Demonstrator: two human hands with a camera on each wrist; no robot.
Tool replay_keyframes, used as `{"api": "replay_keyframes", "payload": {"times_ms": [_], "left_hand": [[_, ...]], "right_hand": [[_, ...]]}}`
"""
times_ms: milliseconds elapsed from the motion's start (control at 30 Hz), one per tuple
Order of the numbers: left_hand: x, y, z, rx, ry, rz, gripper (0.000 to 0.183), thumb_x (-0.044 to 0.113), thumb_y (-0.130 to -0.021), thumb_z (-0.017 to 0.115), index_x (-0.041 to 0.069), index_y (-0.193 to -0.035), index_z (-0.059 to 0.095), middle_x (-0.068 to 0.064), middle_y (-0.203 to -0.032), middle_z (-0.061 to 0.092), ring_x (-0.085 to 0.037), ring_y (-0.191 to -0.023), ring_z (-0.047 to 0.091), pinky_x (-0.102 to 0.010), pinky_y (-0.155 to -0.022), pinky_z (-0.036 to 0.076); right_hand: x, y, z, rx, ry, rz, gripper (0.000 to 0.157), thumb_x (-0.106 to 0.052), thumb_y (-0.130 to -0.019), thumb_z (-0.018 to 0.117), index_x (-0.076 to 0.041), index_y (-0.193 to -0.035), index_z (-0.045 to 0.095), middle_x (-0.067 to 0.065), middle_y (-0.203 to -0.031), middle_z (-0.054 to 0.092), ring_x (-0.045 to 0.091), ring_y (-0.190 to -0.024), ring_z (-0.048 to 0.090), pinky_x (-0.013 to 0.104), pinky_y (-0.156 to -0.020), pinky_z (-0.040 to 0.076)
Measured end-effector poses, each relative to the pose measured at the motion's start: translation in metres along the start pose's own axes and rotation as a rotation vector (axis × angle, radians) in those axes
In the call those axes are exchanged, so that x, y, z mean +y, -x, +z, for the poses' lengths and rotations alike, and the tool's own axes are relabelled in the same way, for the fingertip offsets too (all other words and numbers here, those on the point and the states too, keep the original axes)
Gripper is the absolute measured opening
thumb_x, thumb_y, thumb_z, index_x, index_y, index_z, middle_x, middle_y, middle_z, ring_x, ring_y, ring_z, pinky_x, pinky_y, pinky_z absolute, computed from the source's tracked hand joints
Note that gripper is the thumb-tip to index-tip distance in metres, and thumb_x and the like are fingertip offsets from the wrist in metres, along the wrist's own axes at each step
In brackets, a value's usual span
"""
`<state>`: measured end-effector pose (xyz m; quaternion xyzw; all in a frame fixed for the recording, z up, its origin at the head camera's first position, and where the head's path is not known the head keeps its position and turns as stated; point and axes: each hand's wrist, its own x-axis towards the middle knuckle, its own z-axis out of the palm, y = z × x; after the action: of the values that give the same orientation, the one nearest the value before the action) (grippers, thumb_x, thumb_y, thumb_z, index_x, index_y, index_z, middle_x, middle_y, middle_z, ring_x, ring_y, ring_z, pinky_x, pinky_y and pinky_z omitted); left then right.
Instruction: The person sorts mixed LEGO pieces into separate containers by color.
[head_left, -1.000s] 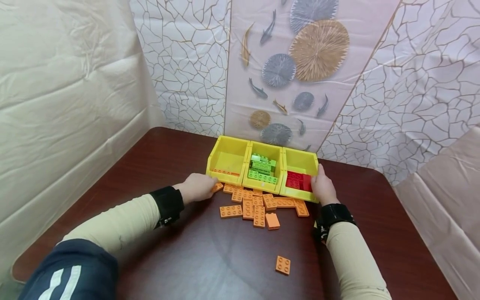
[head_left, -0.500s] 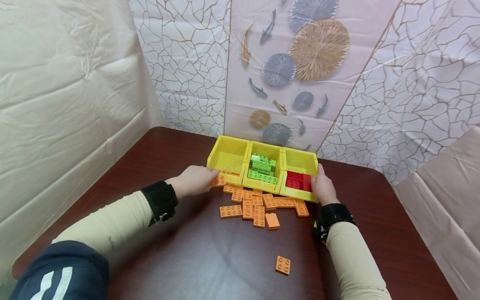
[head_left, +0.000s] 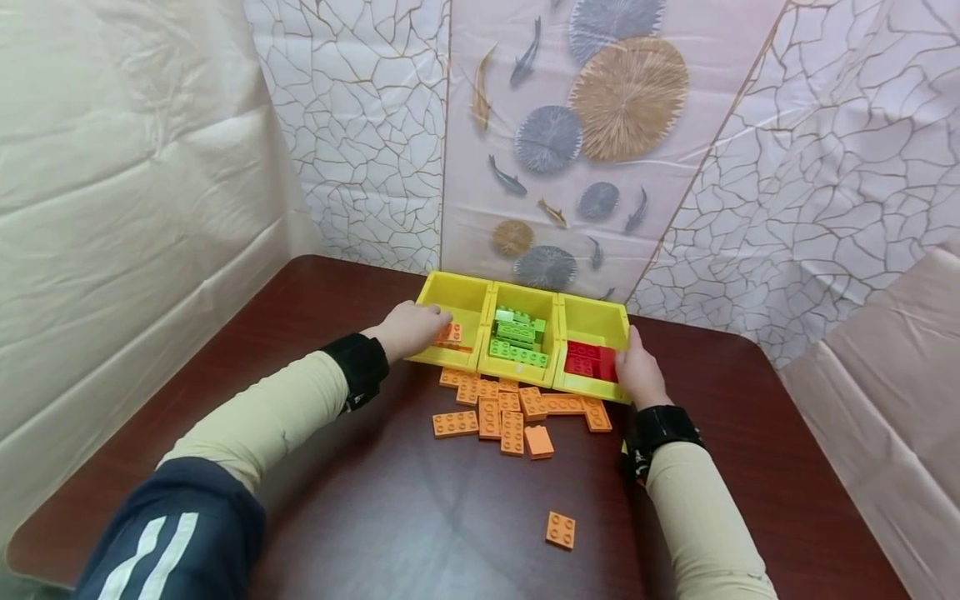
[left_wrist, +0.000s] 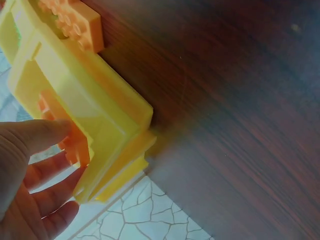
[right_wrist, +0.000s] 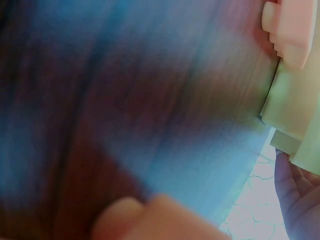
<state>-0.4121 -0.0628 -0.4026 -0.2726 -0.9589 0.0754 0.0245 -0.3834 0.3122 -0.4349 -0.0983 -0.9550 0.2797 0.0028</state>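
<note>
My left hand [head_left: 411, 327] reaches over the left yellow bin [head_left: 455, 287], pinching an orange building brick [left_wrist: 75, 140] between thumb and fingers, inside the rim. A strip of orange also shows low in that bin. At the far end of the row, my right hand [head_left: 642, 375] grips the side wall of the right yellow bin [head_left: 596, 310], its thumb up at the rim. Red bricks [head_left: 590, 361] lie in this right bin. Between them, the middle yellow bin [head_left: 522, 294] holds several green bricks [head_left: 517, 333].
Loose orange bricks [head_left: 512, 432] lie bunched on the dark table [head_left: 420, 517] before the bins. One orange brick [head_left: 560, 530] sits apart, nearer the front. A blurred orange brick [right_wrist: 155, 222] shows close to the right wrist camera. Patterned sheeting [head_left: 352, 142] stands behind the table.
My left hand has lifted an orange brick from beside the left bin's front and brought it up over the rim into the bin. My right hand stays on the right bin.
</note>
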Motion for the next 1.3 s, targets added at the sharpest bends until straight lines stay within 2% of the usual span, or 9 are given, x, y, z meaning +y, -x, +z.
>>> {"api": "replay_keyframes", "payload": {"times_ms": [167,500,967,1167,1300], "left_hand": [[-0.004,-0.005,0.003,-0.033,-0.046,0.014,0.02,0.017,-0.092,0.059,0.013,-0.112,0.061,-0.006,-0.105,0.062,-0.02,-0.089,0.052,-0.04,-0.086,0.036],[-0.009,-0.006,-0.001,-0.134,0.043,0.015,0.02,0.01,-0.095,0.052,0.015,-0.11,0.063,-0.006,-0.108,0.065,-0.02,-0.096,0.055,-0.047,-0.094,0.031],[-0.008,-0.003,-0.004,-0.18,0.095,-0.01,0.028,0.011,-0.095,0.051,0.016,-0.121,0.062,-0.006,-0.116,0.063,-0.02,-0.107,0.055,-0.052,-0.1,0.027],[-0.002,0.003,-0.005,-0.129,0.052,0.038,0.027,0.013,-0.094,0.054,0.017,-0.118,0.063,-0.004,-0.111,0.064,-0.018,-0.096,0.056,-0.045,-0.091,0.035],[0.008,0.013,-0.006,-0.039,0.015,0.11,0.023,0.013,-0.091,0.055,0.016,-0.112,0.065,-0.003,-0.101,0.065,-0.018,-0.089,0.056,-0.043,-0.087,0.038]], "right_hand": [[-0.003,0.0,0.0,0.006,0.001,0.003,0.062,-0.018,-0.102,0.031,-0.011,-0.149,-0.008,0.028,-0.144,0.027,0.041,-0.122,0.039,0.055,-0.098,0.032],[-0.006,0.001,-0.001,0.005,0.038,-0.021,0.06,-0.017,-0.101,0.03,-0.006,-0.148,-0.007,0.03,-0.141,0.031,0.042,-0.119,0.043,0.054,-0.094,0.037],[-0.004,0.001,0.0,-0.001,0.02,-0.011,0.062,-0.018,-0.101,0.03,-0.008,-0.148,-0.008,0.029,-0.143,0.029,0.041,-0.121,0.042,0.054,-0.095,0.036],[0.0,-0.001,0.001,0.007,0.02,-0.02,0.062,-0.017,-0.101,0.031,-0.008,-0.148,-0.008,0.029,-0.142,0.03,0.041,-0.118,0.044,0.053,-0.094,0.037],[0.002,-0.002,0.002,0.006,0.014,-0.014,0.062,-0.018,-0.101,0.031,-0.008,-0.148,-0.008,0.029,-0.142,0.029,0.04,-0.117,0.044,0.053,-0.094,0.038]]}}
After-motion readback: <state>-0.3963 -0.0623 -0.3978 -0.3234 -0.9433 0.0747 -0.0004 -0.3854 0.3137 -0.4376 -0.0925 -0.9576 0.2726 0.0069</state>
